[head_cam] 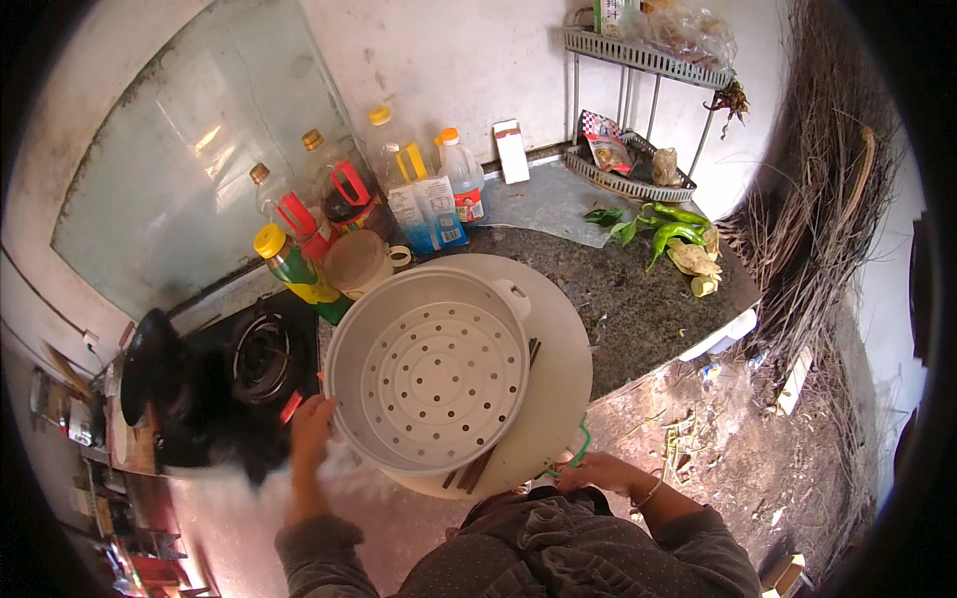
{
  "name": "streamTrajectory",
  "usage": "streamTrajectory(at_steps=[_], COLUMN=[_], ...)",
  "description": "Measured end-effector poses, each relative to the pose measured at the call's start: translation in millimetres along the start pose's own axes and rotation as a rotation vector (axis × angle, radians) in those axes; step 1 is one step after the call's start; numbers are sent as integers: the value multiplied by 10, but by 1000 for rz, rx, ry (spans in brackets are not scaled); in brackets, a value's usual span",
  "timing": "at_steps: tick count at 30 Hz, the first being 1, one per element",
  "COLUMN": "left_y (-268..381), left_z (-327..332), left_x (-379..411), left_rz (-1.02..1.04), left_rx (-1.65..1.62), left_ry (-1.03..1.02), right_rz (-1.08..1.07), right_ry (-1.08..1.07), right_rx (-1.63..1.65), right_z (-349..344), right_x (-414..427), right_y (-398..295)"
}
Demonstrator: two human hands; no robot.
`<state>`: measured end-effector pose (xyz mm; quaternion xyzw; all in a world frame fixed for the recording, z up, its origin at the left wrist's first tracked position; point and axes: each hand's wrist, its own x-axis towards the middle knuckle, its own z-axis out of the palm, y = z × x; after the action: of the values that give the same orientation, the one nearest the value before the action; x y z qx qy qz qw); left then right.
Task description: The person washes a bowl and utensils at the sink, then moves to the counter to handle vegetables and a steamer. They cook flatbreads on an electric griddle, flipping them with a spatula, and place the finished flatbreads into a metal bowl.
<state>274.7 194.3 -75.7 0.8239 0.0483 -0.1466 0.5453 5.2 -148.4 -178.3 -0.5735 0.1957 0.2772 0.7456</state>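
A pale, round steamer basket (pixel 441 374) with a perforated bottom lies before me, tilted slightly on a round cutting board (pixel 557 374). At the basket's left rim, my left hand (pixel 312 426) grips its side; part of the grip is hidden. My right hand (pixel 602 472) is low by the board's near edge, its fingers curled at a green loop (pixel 585 439). Dark chopsticks (pixel 477 469) lie on the board, partly covered by the basket. Nothing is inside the basket.
A black gas stove (pixel 262 359) and a wok (pixel 149 366) are left. Several bottles (pixel 359 198) and a lidded mug (pixel 359 261) stand behind the basket. Green peppers (pixel 677 232) lie on the granite counter (pixel 635 314), below a corner rack (pixel 643 56). Dry brushwood (pixel 807 187) leans at right.
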Motion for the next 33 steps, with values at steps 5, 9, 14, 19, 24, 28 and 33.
streamTrajectory(at_steps=[5, 9, 14, 19, 24, 28, 33], left_y=[2, 140, -180, -471, -399, -775, -1005], left_z=[-104, -76, -396, -301, -750, -1376, -1395], left_x=[-156, -115, -43, 25, -66, 2, 93], left_rz=[152, 151, 206, 386, 143, -289, -355], left_rx=[31, -198, 207, 583, 875, 909, 950], left_ry=[107, 312, 561, 576, 874, 891, 736], right_rz=[-190, -75, -61, -152, -100, -96, -59], right_ry=[19, 117, 98, 142, 239, 272, 332], right_rx=[-14, -173, -321, -295, -254, -258, -293], right_z=[-273, -582, -838, -1006, -827, -584, -330], right_x=[-323, -631, -695, -668, -707, -621, -664], right_y=[-319, -573, -910, -936, -849, -785, -645])
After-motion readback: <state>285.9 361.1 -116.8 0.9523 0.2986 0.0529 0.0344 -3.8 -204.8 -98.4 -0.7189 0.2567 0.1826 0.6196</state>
